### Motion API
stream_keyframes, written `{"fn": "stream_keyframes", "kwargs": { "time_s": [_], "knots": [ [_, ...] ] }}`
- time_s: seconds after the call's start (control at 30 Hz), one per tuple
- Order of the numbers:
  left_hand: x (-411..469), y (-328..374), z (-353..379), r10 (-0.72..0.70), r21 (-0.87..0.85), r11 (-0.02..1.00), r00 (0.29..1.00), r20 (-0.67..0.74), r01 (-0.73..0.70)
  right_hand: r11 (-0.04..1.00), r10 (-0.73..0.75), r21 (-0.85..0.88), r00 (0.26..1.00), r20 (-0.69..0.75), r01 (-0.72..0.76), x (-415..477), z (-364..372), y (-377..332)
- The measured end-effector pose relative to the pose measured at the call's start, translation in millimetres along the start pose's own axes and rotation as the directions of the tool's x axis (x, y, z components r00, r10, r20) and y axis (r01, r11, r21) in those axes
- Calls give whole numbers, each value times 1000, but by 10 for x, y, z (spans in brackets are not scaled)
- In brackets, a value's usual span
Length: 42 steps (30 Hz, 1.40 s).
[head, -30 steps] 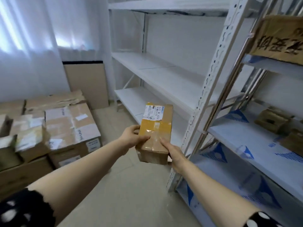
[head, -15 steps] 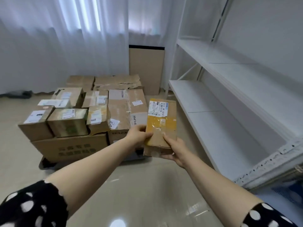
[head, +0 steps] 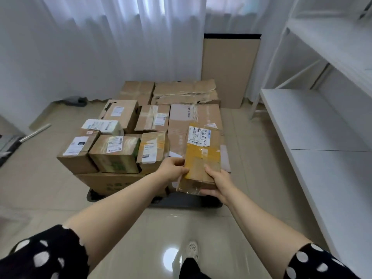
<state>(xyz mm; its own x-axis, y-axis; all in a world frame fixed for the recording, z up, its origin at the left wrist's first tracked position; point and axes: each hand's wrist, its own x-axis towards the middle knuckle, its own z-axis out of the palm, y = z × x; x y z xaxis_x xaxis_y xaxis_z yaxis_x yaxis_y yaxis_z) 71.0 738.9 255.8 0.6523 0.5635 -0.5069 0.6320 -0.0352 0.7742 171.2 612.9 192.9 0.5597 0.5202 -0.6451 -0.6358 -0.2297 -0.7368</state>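
Note:
I hold a small cardboard parcel (head: 202, 156) in both hands, out in front of me above the near edge of a loaded cart. It is wrapped in yellow tape and has a white shipping label at its far end. My left hand (head: 174, 169) grips its left side, thumb on top. My right hand (head: 218, 181) grips its near right corner from below and the side. The parcel tilts slightly away from me.
A low dark cart (head: 181, 201) on the tiled floor carries several taped cardboard boxes (head: 114, 152). A large TP-LINK box (head: 193, 119) lies behind the parcel. White metal shelving (head: 314, 121) runs along the right. White curtains hang behind, with a flat carton (head: 229, 69) leaning there.
My view has swung left from the shelving to the cart of boxes. The parcel, still held in both hands, now hangs over the cart's near right side.

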Motion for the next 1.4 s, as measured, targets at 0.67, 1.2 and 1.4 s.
{"fn": "stream_keyframes", "kwargs": {
  "time_s": [0.67, 1.2, 1.4],
  "knots": [
    [2069, -668, -756, -154, 510, 841, 983, -99, 183, 967, 218, -126, 974, -52, -223, 2191, 734, -200],
    [2917, -1097, -727, -96, 512, 858, 992, 80, 42, 968, 198, -143, 978, -68, -206, 3024, 1006, 145],
    [3039, -1202, -679, -83, 557, 830, 992, 96, 16, 958, 189, -201, 977, -96, -205, 3107, 1024, 207]
  ]
}}
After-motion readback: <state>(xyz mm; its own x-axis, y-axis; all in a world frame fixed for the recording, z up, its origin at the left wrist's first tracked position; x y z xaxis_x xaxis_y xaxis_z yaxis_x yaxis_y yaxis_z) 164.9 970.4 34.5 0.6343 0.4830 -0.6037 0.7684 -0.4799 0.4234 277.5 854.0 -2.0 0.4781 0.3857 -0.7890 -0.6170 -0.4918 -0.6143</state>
